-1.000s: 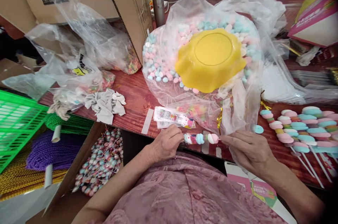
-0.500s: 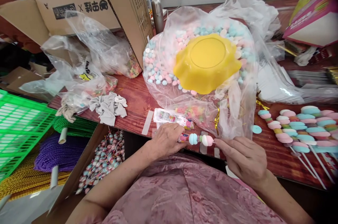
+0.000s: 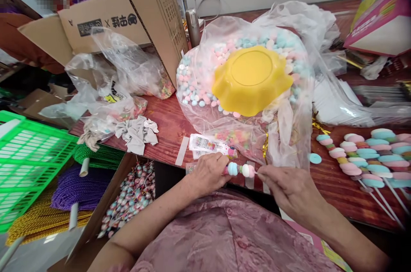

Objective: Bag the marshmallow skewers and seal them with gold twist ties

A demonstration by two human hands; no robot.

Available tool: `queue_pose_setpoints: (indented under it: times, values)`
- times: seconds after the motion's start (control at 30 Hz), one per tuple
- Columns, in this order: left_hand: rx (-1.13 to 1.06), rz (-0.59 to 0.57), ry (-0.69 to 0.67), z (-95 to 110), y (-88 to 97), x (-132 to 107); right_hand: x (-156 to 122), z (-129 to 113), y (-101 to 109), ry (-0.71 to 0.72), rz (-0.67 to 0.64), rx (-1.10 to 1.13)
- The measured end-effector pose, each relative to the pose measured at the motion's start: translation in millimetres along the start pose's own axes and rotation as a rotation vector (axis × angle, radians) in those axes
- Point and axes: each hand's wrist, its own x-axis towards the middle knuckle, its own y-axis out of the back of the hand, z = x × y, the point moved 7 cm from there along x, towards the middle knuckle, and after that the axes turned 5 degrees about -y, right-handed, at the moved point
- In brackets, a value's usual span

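Observation:
Between my hands, near the table's front edge, lies a marshmallow skewer [image 3: 240, 170] with blue, white and pink candies on it. My left hand [image 3: 210, 172] is closed around its left end and hides part of it. My right hand [image 3: 287, 184] pinches the right end, where a short bit of thin stick shows. Just beyond my left hand are printed wrappers [image 3: 208, 146]. Finished-looking marshmallow skewers [image 3: 369, 156] lie in a pile to the right, white sticks toward me. A loose blue marshmallow [image 3: 315, 158] sits beside them.
A yellow scalloped bowl [image 3: 253, 69] rests upside down on a clear bag of marshmallows [image 3: 192, 88]. Left stand a cardboard box [image 3: 157, 19], grey cloth [image 3: 136, 133] and a green basket [image 3: 35, 156]. Below is a carton of wrapped skewers [image 3: 131, 195]. A person is at the far left.
My right hand has shifted slightly left and turned, its fingers still at the skewer's end. The skewer sits a little further left against the table. The camera view has tilted and shifted slightly.

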Motion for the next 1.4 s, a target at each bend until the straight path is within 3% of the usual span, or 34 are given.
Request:
queue_pose_setpoints:
  times: [0.13,0.33,0.43,0.63,0.77,0.93,1.13,1.27,1.4]
  values:
    - [-0.187,-0.128,0.141,-6.1,2.5,2.0,-2.3,-19.5,-4.8,0.246,-0.005,-0.146]
    - [-0.396,-0.197,0.239,-18.4,9.1,2.4,-15.8,-14.6,-1.4,0.32,-0.016,-0.143]
    - [-0.441,-0.23,0.206,-15.8,9.5,2.2,-19.6,-11.9,1.4,0.309,0.026,-0.161]
    - [-0.52,-0.37,0.019,8.8,2.6,0.0,-11.6,-11.9,9.8,0.334,0.152,-0.204]
    - [-0.707,-0.419,0.038,12.7,6.4,0.2,-9.8,-8.3,12.5,0.433,0.163,-0.197]
    - [-0.787,-0.361,0.076,11.0,14.1,6.5,-12.7,-7.4,12.3,0.505,0.165,-0.221]
    - [-0.765,-0.215,0.116,0.7,12.7,11.2,-17.6,-9.1,11.0,0.417,0.13,-0.14]
    - [-0.56,-0.081,-0.05,4.6,16.8,14.3,-15.4,-1.4,1.5,0.187,0.1,-0.046]
    - [-0.215,-0.125,-0.205,21.2,14.2,17.3,-16.0,-0.5,-6.7,0.101,0.172,-0.01]
